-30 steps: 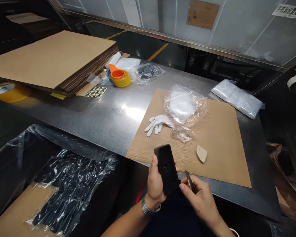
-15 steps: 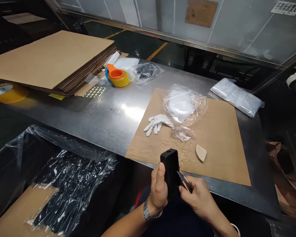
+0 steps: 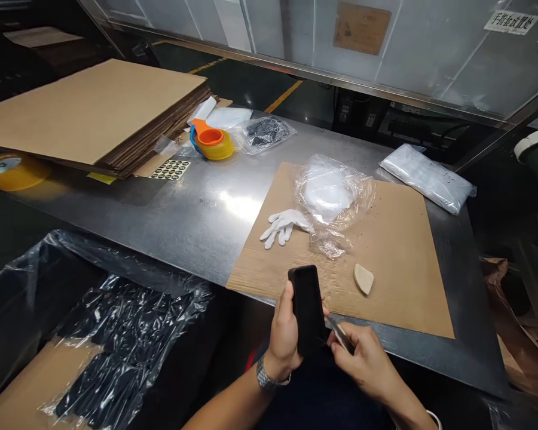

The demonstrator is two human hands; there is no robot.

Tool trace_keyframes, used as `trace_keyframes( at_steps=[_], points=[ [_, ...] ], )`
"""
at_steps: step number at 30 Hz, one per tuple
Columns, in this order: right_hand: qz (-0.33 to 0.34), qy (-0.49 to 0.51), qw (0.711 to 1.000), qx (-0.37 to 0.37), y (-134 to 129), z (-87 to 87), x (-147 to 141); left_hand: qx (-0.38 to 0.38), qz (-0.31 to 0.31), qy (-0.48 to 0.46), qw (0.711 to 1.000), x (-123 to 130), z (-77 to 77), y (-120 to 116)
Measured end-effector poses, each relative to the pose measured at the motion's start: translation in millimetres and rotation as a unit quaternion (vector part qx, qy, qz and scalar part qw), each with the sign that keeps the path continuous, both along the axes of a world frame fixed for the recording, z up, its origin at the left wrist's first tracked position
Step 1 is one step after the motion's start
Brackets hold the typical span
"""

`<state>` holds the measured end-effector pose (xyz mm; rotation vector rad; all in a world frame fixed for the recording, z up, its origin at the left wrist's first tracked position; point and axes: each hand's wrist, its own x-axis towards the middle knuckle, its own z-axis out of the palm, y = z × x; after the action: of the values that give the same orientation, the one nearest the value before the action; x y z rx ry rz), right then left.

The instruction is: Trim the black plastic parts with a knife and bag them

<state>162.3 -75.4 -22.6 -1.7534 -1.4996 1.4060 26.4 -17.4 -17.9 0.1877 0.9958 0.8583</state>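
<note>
My left hand [image 3: 284, 335] is closed around a black rectangular plastic housing [image 3: 308, 304], held upright with its recessed face toward me. In my right hand [image 3: 363, 358] is a slim metal knife [image 3: 341, 335], gripped between thumb and fingers. Its tip is at the housing's lower right edge; whether it touches there I cannot tell. Just beyond the hands, a tan wedge-shaped pad [image 3: 363, 279] lies on the cardboard sheet [image 3: 403, 257]. Farther up the sheet are a white glove [image 3: 287, 226] and a clear plastic bag [image 3: 332, 194] with white material inside.
A stack of cardboard [image 3: 94, 113] stands at the left of the metal table [image 3: 174, 221]. Near it are an orange tape dispenser [image 3: 211, 140] and a label sheet [image 3: 170, 169]. A wrapped white packet [image 3: 428, 178] lies at the right. A plastic-lined bin [image 3: 130, 334] is at lower left.
The housing has turned so its recessed face shows more toward me. The knife has shifted slightly down along its right edge, and less of the blade shows.
</note>
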Motion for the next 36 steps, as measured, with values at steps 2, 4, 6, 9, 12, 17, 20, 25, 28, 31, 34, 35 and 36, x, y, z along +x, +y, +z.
trace_keyframes(
  at_steps=[2, 4, 6, 9, 12, 17, 20, 25, 28, 31, 34, 35, 36],
  points=[
    [-0.035, -0.072, 0.996, 0.03, -0.3, -6.1, 15.6, -0.053, -0.024, -0.038, 0.998, -1.0, -0.8, 6.6],
    [-0.091, -0.201, 0.973, 0.071, 2.8, -14.4, 37.2, -0.079, -0.052, -0.077, 0.992, -1.8, -2.7, 10.9],
    [-0.138, -0.311, 0.936, 0.096, 9.3, -23.7, 59.3, -0.089, -0.078, -0.112, 0.987, -1.9, -4.9, 12.2],
    [-0.175, -0.408, 0.889, 0.116, 21.2, -37.3, 81.9, -0.092, -0.107, -0.146, 0.979, -1.1, -7.1, 11.0],
    [-0.167, -0.464, 0.857, 0.148, 29.4, -48.4, 87.2, -0.094, -0.128, -0.166, 0.973, -1.1, -7.9, 9.0],
    [-0.144, -0.472, 0.841, 0.22, 31.7, -50.4, 73.4, -0.104, -0.14, -0.175, 0.969, -3.0, -11.8, 8.2],
    [-0.081, -0.417, 0.863, 0.274, 28.5, -33.7, 52.4, -0.123, -0.157, -0.173, 0.965, -2.1, -17.4, 7.1],
    [0.128, -0.227, 0.916, 0.307, 22.9, 8.7, 6.1, -0.138, -0.146, -0.166, 0.966, 3.2, -20.6, 0.1],
    [0.159, -0.205, 0.928, 0.269, 23.1, 21.6, -10.1, -0.133, -0.108, -0.15, 0.974, 4.0, -17.1, -3.8],
    [0.153, -0.201, 0.934, 0.251, 25.1, 23.0, -13.5, -0.13, -0.091, -0.137, 0.978, 2.8, -13.7, -5.8],
    [0.157, -0.172, 0.941, 0.247, 29.1, 21.3, -9.3, -0.13, -0.119, -0.129, 0.976, 2.3, -12.3, -7.9],
    [0.159, -0.156, 0.944, 0.242, 31.0, 21.1, -7.0, -0.131, -0.136, -0.12, 0.975, 2.3, -12.3, -9.1],
    [0.16, -0.136, 0.949, 0.235, 33.3, 21.2, -4.3, -0.135, -0.157, -0.109, 0.972, 2.2, -12.4, -10.6]
  ],
)
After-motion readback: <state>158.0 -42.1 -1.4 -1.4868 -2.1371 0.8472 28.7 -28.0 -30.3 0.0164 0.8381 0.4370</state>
